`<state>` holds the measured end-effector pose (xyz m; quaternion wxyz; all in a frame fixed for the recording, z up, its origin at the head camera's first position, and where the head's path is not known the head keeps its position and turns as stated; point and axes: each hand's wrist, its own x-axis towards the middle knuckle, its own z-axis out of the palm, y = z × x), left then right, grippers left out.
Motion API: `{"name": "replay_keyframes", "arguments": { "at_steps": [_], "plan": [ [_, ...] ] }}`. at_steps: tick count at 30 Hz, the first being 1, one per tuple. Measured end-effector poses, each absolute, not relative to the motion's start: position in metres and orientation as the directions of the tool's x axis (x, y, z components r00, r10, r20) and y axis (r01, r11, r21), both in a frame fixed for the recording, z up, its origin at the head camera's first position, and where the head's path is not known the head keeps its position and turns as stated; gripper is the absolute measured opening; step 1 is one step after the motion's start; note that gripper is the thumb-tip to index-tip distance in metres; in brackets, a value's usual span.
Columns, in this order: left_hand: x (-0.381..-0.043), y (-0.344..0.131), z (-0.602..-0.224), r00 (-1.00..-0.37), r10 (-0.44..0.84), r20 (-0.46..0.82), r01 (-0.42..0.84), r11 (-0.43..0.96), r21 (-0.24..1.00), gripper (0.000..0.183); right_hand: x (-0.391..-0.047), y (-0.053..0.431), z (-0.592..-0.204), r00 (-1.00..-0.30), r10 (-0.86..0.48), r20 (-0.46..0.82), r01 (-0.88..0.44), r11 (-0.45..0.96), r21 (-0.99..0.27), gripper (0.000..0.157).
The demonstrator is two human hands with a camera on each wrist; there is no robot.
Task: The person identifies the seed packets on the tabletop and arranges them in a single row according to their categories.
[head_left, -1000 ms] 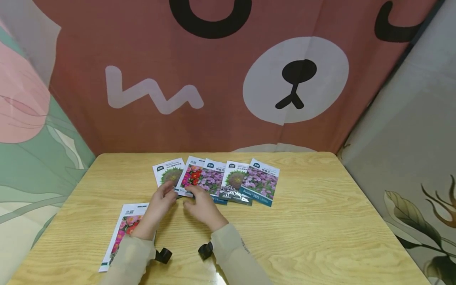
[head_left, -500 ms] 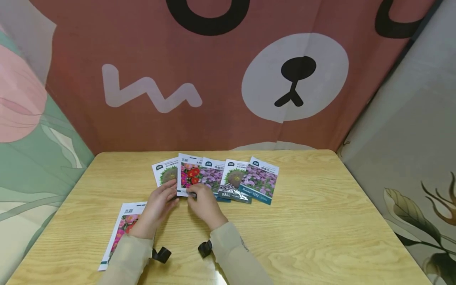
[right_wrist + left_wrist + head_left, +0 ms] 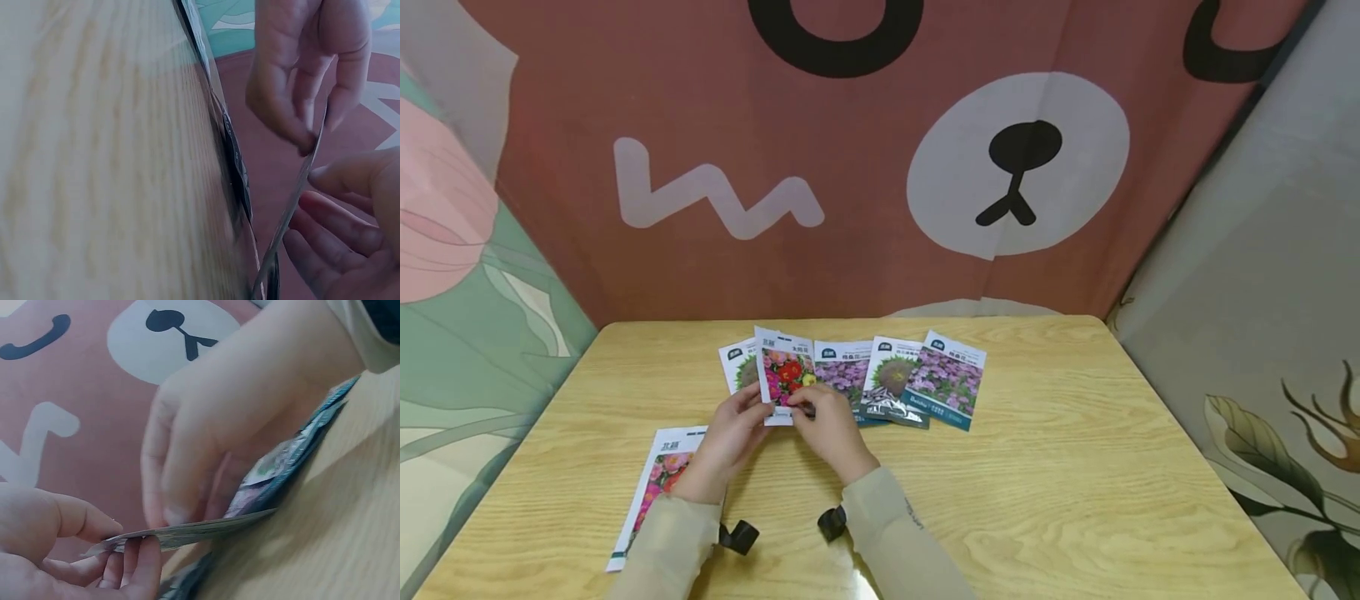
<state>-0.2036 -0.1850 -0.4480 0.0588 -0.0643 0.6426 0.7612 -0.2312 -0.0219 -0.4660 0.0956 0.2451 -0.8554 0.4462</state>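
Note:
In the head view a seed packet with red and pink flowers [image 3: 787, 367] is tilted up off the table, over its neighbours. My left hand [image 3: 735, 425] pinches its lower left part; in the left wrist view the thumb lies above the packet [image 3: 187, 534] and the fingers below. My right hand [image 3: 831, 429] touches the packet's front near the bottom edge. The right wrist view has its thumb and fingers [image 3: 331, 244] along one side of the packet. Behind the held packet, a white packet with a spiky green plant [image 3: 740, 358] is partly covered.
To the right lie packets with purple flowers [image 3: 842, 367], a spiky green plant [image 3: 892, 377] and more purple flowers [image 3: 946, 375], overlapping. Another red-flower packet [image 3: 658, 483] lies under the left forearm. A bear-print cloth [image 3: 865, 275] hangs behind the wooden table [image 3: 1060, 467].
The red-flower packet has risen off the row, swung upright, then shifted left, tilted. It now covers more of the left plant packet, and the purple packet beside it shows more.

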Motion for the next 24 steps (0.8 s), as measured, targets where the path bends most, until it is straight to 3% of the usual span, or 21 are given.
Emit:
{"name": "replay_keyframes", "arguments": {
  "at_steps": [6, 15, 21, 24],
  "plan": [
    [-0.202, -0.194, -0.434, -0.984, -0.032, -0.174, -0.170, -0.090, 0.981, 0.061, -0.231, -0.018, -0.465, -0.893, -0.311, 0.325, -0.433, 0.399, -0.808, 0.012],
    [-0.197, -0.209, -0.414, -0.986, 0.043, -0.159, -0.157, 0.039, 0.987, 0.067, -0.237, -0.010, -0.458, -0.964, -0.157, 0.214, -0.249, 0.260, -0.933, 0.015],
    [-0.192, -0.214, -0.407, -0.977, 0.135, -0.162, -0.153, 0.075, 0.985, 0.072, -0.243, 0.002, -0.452, -0.988, -0.112, 0.105, -0.116, 0.101, -0.988, 0.031],
    [-0.190, -0.215, -0.404, -0.969, 0.160, -0.190, -0.164, 0.164, 0.973, 0.072, -0.247, 0.008, -0.449, -0.993, -0.100, 0.054, -0.055, 0.002, -0.998, 0.040]
  ]
}}
